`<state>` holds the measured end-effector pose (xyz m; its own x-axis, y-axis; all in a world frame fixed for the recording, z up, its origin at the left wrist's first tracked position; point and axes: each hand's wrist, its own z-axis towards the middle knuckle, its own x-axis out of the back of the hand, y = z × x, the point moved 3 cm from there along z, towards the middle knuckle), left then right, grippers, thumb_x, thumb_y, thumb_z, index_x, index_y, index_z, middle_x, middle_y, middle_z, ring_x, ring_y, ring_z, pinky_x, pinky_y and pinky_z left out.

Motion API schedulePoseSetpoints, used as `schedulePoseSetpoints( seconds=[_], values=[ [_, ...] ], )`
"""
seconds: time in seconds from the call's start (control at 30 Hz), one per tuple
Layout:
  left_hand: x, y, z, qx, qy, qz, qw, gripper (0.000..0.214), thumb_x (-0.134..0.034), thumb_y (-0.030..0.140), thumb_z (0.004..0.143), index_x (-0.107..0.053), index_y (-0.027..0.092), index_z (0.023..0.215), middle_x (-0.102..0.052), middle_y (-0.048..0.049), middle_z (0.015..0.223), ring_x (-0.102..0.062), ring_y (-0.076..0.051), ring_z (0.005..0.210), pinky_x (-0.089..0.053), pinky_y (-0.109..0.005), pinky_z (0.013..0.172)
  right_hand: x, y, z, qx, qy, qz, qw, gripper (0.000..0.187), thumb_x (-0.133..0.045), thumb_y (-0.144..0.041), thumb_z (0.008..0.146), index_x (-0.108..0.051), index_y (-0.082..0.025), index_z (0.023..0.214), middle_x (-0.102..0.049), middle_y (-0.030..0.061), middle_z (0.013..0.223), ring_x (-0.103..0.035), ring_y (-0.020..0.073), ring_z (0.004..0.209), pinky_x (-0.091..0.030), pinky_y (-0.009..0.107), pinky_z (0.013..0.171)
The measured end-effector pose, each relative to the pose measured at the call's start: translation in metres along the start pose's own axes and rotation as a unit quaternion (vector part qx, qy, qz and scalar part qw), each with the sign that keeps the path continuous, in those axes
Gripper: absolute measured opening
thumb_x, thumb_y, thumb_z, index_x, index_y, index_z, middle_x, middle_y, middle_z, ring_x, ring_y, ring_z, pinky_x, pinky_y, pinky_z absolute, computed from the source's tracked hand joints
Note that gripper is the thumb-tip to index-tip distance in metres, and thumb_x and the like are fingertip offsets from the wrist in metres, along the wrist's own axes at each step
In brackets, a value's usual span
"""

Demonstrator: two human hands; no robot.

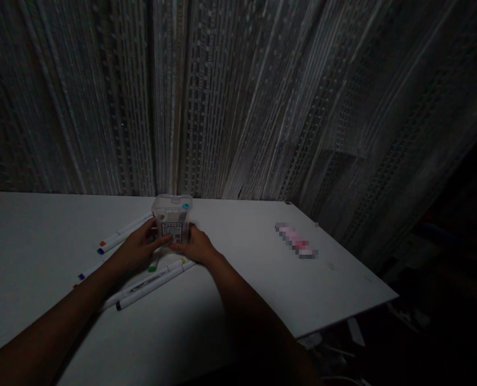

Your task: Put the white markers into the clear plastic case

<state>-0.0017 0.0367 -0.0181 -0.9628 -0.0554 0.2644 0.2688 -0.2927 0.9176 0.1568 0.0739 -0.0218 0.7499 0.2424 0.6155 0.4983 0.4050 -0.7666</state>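
Note:
A clear plastic box (174, 217) with a printed label stands upright on the white table, gripped from both sides. My left hand (144, 244) closes round its left side, thumb across the label. Around the right side wraps my right hand (198, 244), its thumb also at the front. A small blue spot shows near the box's top right. White markers with coloured ends lie about the hands: a black-ended marker (153, 287) in front, a green-ended marker (153, 265) just below the box, and a blue-ended marker (121, 238) to the left. My left forearm covers parts of several markers.
The white table (246, 300) ends at a slanting right edge. On its right part lies a blurred pink object (296, 240). A patterned curtain (222, 107) hangs behind the table. Dim, unclear items are below the right edge. The scene is dark.

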Motion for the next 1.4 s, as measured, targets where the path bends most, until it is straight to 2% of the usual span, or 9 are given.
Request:
schedulePoseSetpoints(
  seconds=[0.23, 0.47, 0.63, 0.93, 1.4],
  values=[
    [0.0009, -0.0048, 0.0010, 0.006, -0.001, 0.012, 1.000, 0.062, -0.067, 0.047, 0.068, -0.045, 0.024, 0.120, -0.058, -0.0083, 0.117, -0.057, -0.023, 0.105, -0.043, -0.044, 0.097, -0.0004, 0.0002, -0.0003, 0.013, -0.002, 0.012, 1.000, 0.064, -0.075, -0.040, 0.062, -0.049, -0.018, 0.116, -0.062, 0.0084, 0.112, -0.060, 0.0242, 0.099, -0.048, 0.034, 0.081],
    [-0.0013, 0.0008, -0.0002, 0.002, 0.004, -0.004, 1.000, 0.061, -0.070, 0.045, 0.065, -0.047, 0.023, 0.118, -0.059, -0.0075, 0.117, -0.058, -0.022, 0.104, -0.045, -0.039, 0.096, -0.0012, 0.0038, 0.0023, 0.011, 0.000, 0.008, 1.000, 0.063, -0.076, -0.041, 0.060, -0.050, -0.020, 0.113, -0.064, 0.0072, 0.109, -0.061, 0.0242, 0.097, -0.049, 0.033, 0.078],
    [-0.0005, 0.0013, 0.0004, -0.001, 0.009, 0.001, 1.000, 0.062, -0.070, 0.045, 0.063, -0.048, 0.021, 0.117, -0.059, -0.0082, 0.114, -0.058, -0.023, 0.103, -0.046, -0.043, 0.094, -0.0018, 0.0046, 0.0033, 0.018, 0.005, 0.006, 1.000, 0.063, -0.076, -0.039, 0.060, -0.050, -0.019, 0.113, -0.064, 0.0073, 0.108, -0.061, 0.0234, 0.096, -0.050, 0.031, 0.077],
    [-0.0006, -0.0047, 0.0029, -0.002, 0.003, -0.024, 1.000, 0.064, -0.073, 0.041, 0.061, -0.049, 0.022, 0.117, -0.059, -0.0074, 0.115, -0.059, -0.022, 0.102, -0.046, -0.040, 0.094, -0.0025, 0.0060, 0.0035, 0.017, 0.003, 0.006, 1.000, 0.065, -0.075, -0.040, 0.061, -0.049, -0.018, 0.116, -0.062, 0.0092, 0.112, -0.060, 0.0247, 0.100, -0.049, 0.035, 0.081],
    [-0.0014, -0.0029, 0.0013, -0.002, 0.001, -0.023, 1.000, 0.061, -0.070, 0.041, 0.066, -0.047, 0.021, 0.118, -0.056, -0.0080, 0.120, -0.056, -0.023, 0.105, -0.040, -0.045, 0.099, -0.0023, 0.0040, 0.0017, 0.025, 0.004, 0.017, 1.000, 0.064, -0.074, -0.041, 0.062, -0.049, -0.017, 0.116, -0.063, 0.0084, 0.109, -0.061, 0.0234, 0.097, -0.049, 0.033, 0.078]
  ],
)
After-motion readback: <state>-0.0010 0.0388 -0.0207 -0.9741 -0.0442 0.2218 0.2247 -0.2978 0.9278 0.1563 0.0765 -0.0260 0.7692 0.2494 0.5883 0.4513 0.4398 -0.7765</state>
